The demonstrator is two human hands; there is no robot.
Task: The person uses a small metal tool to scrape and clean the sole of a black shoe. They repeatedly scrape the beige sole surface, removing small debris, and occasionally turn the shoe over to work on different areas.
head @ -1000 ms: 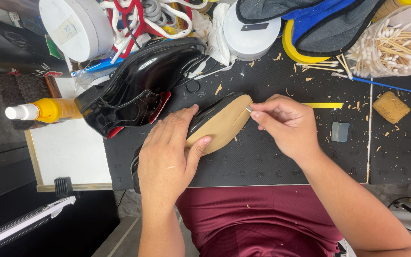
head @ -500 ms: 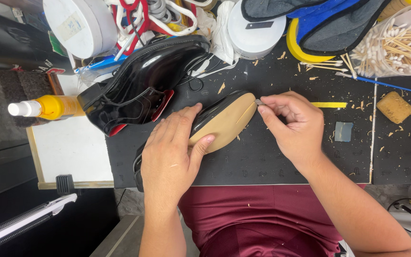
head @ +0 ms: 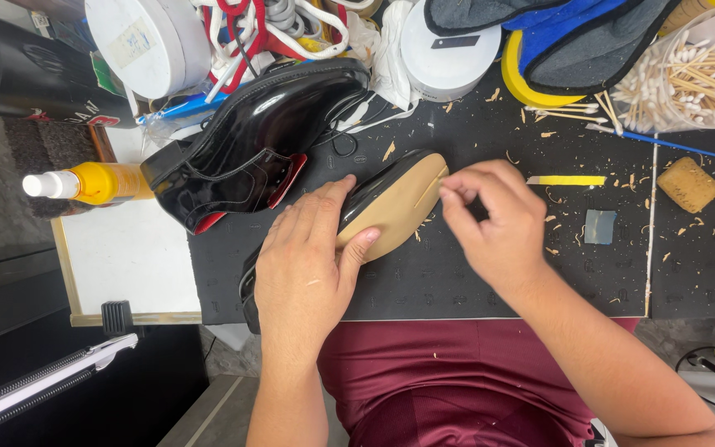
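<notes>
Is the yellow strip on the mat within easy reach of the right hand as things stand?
Probably yes. The yellow strip lies flat on the black mat just beside the right hand, with only wood shavings between them. That hand is pinching at the shoe sole, though.

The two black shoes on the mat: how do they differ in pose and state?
The held shoe lies sole-up under the left hand, tan sole showing, right hand at its toe. The free shoe lies untouched, its glossy upper and red lining showing. Both are glossy black.
</notes>
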